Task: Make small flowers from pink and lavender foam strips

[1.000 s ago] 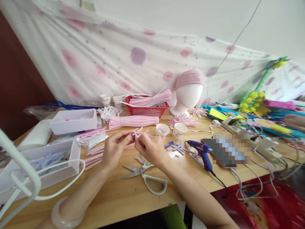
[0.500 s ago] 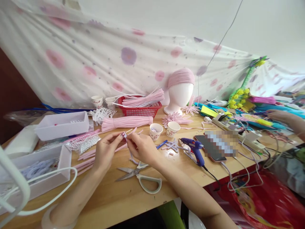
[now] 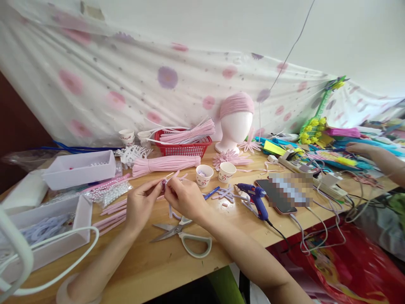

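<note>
Centre-left of frame, the right hand (image 3: 186,198) was curled, what it gripped hidden, immediately right of the left hand (image 3: 141,204). A slim, fuzzy lilac strip (image 3: 170,210) ran downward beneath it; left fingertips pinched a small dark-pink piece (image 3: 163,183) between both hands.

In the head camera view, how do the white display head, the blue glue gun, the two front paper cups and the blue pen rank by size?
1. White display head
2. Blue glue gun
3. Left front cup and right front cup: too alike to rank
4. Blue pen
</note>
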The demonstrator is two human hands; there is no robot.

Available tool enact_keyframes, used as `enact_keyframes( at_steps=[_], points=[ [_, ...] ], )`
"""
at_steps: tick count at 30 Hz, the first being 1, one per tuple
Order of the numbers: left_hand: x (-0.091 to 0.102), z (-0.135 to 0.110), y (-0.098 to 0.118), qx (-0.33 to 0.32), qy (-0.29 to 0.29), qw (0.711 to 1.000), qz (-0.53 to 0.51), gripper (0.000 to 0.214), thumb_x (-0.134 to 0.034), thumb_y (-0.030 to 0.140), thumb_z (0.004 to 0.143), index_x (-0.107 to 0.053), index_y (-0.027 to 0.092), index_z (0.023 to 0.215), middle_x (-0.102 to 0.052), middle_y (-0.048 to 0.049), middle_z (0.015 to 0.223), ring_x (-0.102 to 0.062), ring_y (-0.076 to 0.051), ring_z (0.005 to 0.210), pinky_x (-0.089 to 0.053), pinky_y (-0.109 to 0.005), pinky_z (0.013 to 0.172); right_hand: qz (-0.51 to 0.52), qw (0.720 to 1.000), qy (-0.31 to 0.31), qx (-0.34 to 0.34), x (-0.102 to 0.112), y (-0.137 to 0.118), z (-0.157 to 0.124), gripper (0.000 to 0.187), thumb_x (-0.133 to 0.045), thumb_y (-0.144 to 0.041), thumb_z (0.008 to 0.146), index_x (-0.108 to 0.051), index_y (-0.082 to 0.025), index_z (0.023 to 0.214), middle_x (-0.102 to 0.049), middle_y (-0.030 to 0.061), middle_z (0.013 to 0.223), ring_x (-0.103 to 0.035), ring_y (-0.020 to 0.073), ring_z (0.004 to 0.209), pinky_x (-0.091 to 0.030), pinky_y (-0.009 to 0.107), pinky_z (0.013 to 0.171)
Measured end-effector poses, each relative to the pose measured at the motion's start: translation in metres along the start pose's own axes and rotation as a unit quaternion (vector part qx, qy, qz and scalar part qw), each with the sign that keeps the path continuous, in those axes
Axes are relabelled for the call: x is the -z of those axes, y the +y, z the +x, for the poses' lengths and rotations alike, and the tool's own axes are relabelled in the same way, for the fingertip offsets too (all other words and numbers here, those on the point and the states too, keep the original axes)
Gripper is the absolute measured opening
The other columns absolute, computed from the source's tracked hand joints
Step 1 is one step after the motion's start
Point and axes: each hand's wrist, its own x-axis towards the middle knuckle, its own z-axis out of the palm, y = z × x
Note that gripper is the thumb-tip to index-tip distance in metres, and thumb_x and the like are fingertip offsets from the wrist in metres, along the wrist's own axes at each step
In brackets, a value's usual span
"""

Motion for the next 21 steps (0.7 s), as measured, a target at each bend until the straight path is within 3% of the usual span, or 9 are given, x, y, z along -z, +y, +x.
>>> enact_keyframes(
  at_steps=[4, 8, 13, 21],
  points=[
    [-0.001, 0.0, -0.001, 0.023, -0.017, 0.999, -0.015, 0.034, -0.08, 0.047, 0.064, -0.078, 0.018, 0.081, -0.079, -0.005, 0.08, -0.073, -0.023, 0.07, -0.062, -0.034, 0.073, 0.031, 0.999, -0.013, -0.038, 0.005, 0.0, 0.001, 0.015, -0.041, -0.018, 0.091, -0.046, -0.021, 0.077, -0.055, -0.0005, 0.056, -0.049, 0.0142, 0.048, -0.027, 0.024, 0.049],
    [0.001, 0.003, 0.0, 0.031, -0.021, 0.999, -0.024, 0.037, -0.08, 0.048, 0.066, -0.077, 0.017, 0.086, -0.079, -0.0063, 0.084, -0.074, -0.023, 0.078, -0.061, -0.033, 0.078, 0.106, 0.993, -0.017, -0.056, 0.013, -0.001, 0.003, 0.014, -0.043, -0.02, 0.09, -0.043, -0.022, 0.076, -0.052, -0.0025, 0.056, -0.046, 0.0121, 0.047, -0.029, 0.022, 0.05],
    [0.004, 0.008, 0.002, 0.023, -0.007, 0.999, -0.03, 0.038, -0.081, 0.047, 0.064, -0.077, 0.016, 0.088, -0.079, -0.0075, 0.088, -0.073, -0.024, 0.083, -0.06, -0.034, 0.081, 0.177, 0.98, 0.018, -0.084, 0.011, -0.002, 0.002, 0.011, -0.048, -0.022, 0.088, -0.044, -0.022, 0.078, -0.059, -0.0007, 0.064, -0.051, 0.0124, 0.053, -0.035, 0.022, 0.054],
    [0.003, 0.01, -0.012, 0.076, -0.057, 0.984, -0.151, 0.042, -0.084, 0.044, 0.061, -0.076, 0.016, 0.091, -0.077, -0.007, 0.09, -0.071, -0.023, 0.088, -0.058, -0.038, 0.086, 0.278, 0.954, 0.002, -0.108, 0.005, 0.001, 0.002, 0.01, -0.051, -0.02, 0.085, -0.046, -0.021, 0.077, -0.06, -0.0025, 0.063, -0.053, 0.0116, 0.053, -0.039, 0.022, 0.054]
  ],
)
